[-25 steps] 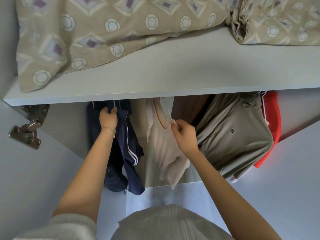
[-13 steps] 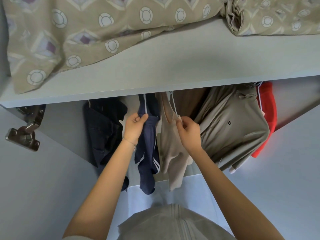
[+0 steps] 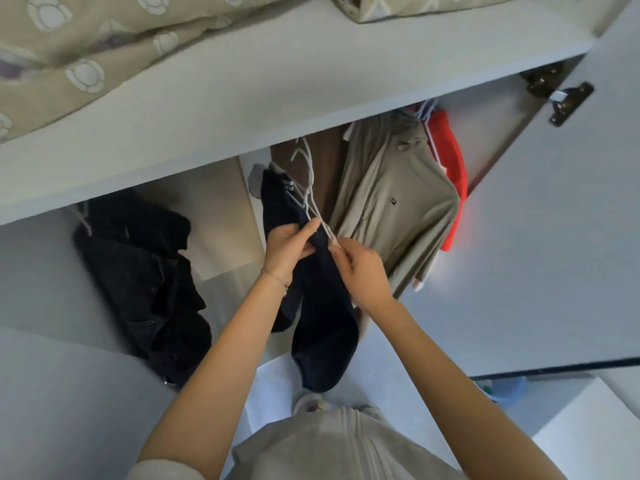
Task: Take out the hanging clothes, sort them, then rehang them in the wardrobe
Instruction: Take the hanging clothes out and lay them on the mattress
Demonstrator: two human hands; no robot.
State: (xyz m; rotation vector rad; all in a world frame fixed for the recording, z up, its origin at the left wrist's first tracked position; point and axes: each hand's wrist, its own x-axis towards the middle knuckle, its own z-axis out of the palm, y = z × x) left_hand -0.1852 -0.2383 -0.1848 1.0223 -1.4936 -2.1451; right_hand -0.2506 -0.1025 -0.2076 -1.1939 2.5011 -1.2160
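A navy garment with white stripes [image 3: 322, 327] hangs from white hangers [image 3: 308, 181] in front of the wardrobe opening. My left hand [image 3: 289, 245] grips the navy fabric near its top. My right hand [image 3: 360, 268] pinches the hangers' lower ends beside the fabric. A black garment [image 3: 145, 271] hangs at the left inside the wardrobe. A beige shirt [image 3: 391, 209] with a small chest logo hangs at the right, with a red garment [image 3: 450, 168] behind it and a brown one [image 3: 329, 164] to its left. The cream top from earlier is mostly hidden behind the navy garment.
A patterned beige duvet [image 3: 86, 39] lies on the wardrobe's top shelf [image 3: 277, 98]. The right door [image 3: 554, 237] stands open with a metal hinge [image 3: 561, 98] at its top. A blue object [image 3: 505, 389] sits on the floor below the door.
The navy garment and its hanger have moved right and come out toward me. Both hands have come together on it. The view has swung to the right.
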